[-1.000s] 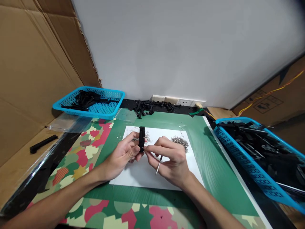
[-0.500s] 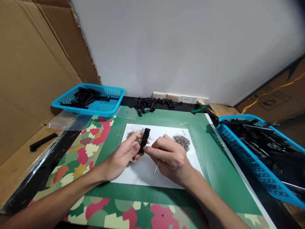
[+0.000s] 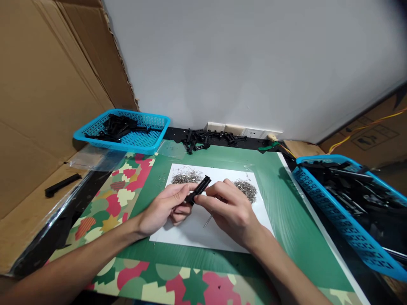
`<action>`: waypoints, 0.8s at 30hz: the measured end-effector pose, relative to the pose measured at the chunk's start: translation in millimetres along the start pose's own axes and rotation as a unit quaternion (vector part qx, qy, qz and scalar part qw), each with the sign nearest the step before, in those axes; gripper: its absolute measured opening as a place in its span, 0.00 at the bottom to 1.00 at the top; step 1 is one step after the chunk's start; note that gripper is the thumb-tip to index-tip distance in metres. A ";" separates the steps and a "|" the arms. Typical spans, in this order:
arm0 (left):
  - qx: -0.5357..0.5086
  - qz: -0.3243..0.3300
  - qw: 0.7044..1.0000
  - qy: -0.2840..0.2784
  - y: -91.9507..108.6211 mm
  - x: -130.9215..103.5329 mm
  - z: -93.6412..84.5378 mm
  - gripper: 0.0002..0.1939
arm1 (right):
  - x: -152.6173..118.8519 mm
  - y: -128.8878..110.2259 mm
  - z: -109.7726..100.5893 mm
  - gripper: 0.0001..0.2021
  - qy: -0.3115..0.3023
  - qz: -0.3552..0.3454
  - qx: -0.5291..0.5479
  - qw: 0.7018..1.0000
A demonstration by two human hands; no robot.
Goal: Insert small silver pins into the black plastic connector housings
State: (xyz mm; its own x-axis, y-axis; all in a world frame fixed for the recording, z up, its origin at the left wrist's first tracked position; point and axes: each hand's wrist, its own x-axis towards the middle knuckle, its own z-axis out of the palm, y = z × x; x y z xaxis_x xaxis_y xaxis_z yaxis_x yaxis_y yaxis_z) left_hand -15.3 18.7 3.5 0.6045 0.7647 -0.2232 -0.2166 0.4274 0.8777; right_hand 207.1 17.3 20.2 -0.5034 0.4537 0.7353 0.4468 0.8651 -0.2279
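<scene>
A black plastic part [image 3: 201, 187] is held tilted up to the right above a white sheet [image 3: 190, 235]. My left hand [image 3: 170, 206] grips its lower end between thumb and fingers. My right hand [image 3: 231, 207] is closed round a thin metal rod [image 3: 207, 220], which sticks out below the fingers, and its fingertips touch the part's right side. Whether they also pinch something small is hidden. Behind the hands, two piles of small metal pieces lie on the sheet, one at the left [image 3: 186, 177] and one at the right [image 3: 246, 190].
A blue basket [image 3: 140, 148] of black parts stands back left, another [image 3: 346, 228] at the right. Loose black parts [image 3: 197, 140] lie along the wall near sockets [image 3: 253, 133]. One long black piece [image 3: 62, 185] rests on cardboard at the left.
The black part has turned from nearly upright to a tilt toward the right. My left fingers have shifted on it. The whole view has moved slightly.
</scene>
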 end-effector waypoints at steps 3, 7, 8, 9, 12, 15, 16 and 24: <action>0.168 0.064 0.982 0.051 -1.8 -1.7 1.1 0.26 | 1.7 -2.3 -6.4 0.15 -0.019 -0.013 -0.022 1.000; 0.426 0.276 0.852 0.128 3.0 -4.1 3.1 0.18 | -2.9 3.7 -9.6 0.15 -0.045 0.004 -0.024 0.999; 0.456 0.307 0.825 0.129 4.3 -4.3 3.3 0.16 | -5.4 6.6 -9.5 0.15 -0.061 0.017 -0.016 0.998; 0.477 0.328 0.805 0.130 5.1 -4.3 3.3 0.13 | -8.3 9.7 -9.3 0.15 -0.083 0.034 -0.006 0.996; 0.542 0.357 0.747 0.145 3.0 -2.3 2.4 0.09 | -17.3 17.5 -9.2 0.16 -0.153 0.086 0.031 0.984; 0.603 0.341 0.706 0.148 -3.9 0.4 0.2 0.10 | -23.1 20.2 -9.8 0.13 -0.183 0.122 0.061 0.974; 0.615 0.332 0.701 0.142 -6.2 1.1 -0.7 0.09 | -24.0 20.2 -9.7 0.12 -0.189 0.128 0.065 0.971; 0.629 0.325 0.698 0.109 -10.7 3.4 -3.0 0.06 | -24.9 18.5 -3.5 0.10 -0.222 0.166 0.093 0.956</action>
State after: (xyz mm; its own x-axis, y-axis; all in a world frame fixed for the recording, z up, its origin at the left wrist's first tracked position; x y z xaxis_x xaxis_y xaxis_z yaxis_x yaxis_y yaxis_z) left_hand -13.2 18.1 -8.0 0.5306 0.7137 0.4574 0.5366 -0.7005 0.4705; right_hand 230.5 21.2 -0.1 -0.6402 0.7199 0.2682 0.5174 0.6621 -0.5421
